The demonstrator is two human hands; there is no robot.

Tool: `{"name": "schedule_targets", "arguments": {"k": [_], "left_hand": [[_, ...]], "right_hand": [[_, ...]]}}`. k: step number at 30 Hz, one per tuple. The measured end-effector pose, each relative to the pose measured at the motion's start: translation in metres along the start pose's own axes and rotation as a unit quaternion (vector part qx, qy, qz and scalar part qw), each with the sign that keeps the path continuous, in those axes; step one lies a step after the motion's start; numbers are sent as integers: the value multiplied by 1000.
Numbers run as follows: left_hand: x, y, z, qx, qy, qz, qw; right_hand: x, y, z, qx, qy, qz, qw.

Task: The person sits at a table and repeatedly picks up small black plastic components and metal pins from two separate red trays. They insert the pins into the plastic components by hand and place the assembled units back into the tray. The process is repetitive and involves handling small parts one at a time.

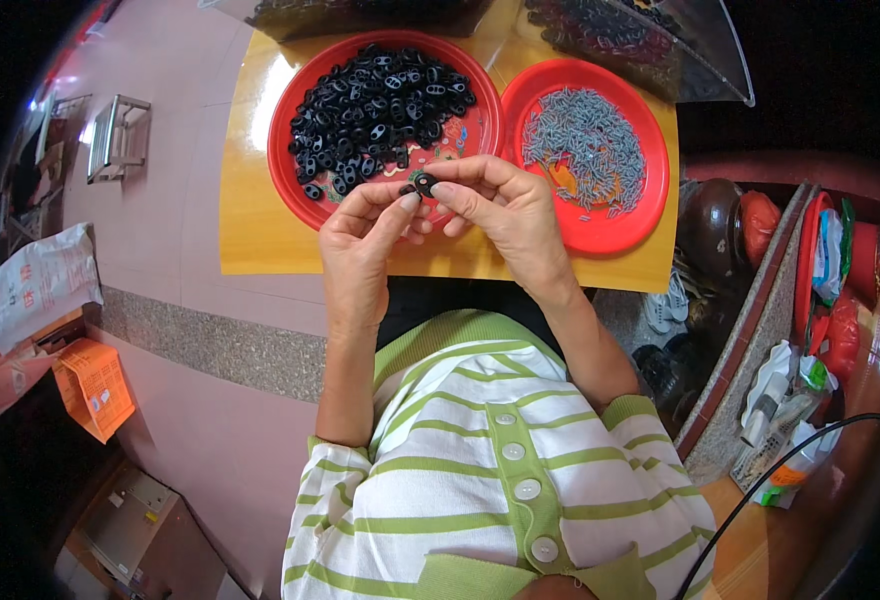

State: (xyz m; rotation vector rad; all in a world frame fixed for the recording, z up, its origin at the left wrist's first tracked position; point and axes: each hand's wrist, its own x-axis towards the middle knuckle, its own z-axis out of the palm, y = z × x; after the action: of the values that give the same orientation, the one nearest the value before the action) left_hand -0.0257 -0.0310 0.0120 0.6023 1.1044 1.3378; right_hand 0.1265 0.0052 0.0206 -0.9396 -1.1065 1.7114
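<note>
Both hands meet over the near edge of a red tray (278,165) heaped with small black oval plastic pieces (380,100), many with two holes. Between thumb and fingertips, my right hand (505,210) pinches a black oval plastic piece (425,184). My left hand (360,235) is closed on a small black part that touches that piece; fingertips hide most of it, and I cannot make out whether the two are joined. Right of my hands, a smaller red plate (657,190) holds a spread of short grey metal pins (590,145).
The yellow table (260,235) carries both red dishes and, at its back, clear bins (650,50) of dark parts. At the right stands a ledge with bags and a basket (755,460). A black cable (790,450) curves at lower right. A metal stool (115,140) stands on the left floor.
</note>
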Motion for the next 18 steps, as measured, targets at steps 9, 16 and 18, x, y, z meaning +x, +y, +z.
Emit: {"name": "schedule_targets", "arguments": {"k": [9,16,18], "left_hand": [[-2,-1,2,-24,-17,8,1000],[-5,-9,5,4,-5,31,999],[-5,-11,7,-9,-2,28,1000]], "right_hand": [[-2,1,2,-10,11,-18,1000],[-8,6,6,-42,30,-49,997],[-8,7,5,-72,37,-68,994]]}}
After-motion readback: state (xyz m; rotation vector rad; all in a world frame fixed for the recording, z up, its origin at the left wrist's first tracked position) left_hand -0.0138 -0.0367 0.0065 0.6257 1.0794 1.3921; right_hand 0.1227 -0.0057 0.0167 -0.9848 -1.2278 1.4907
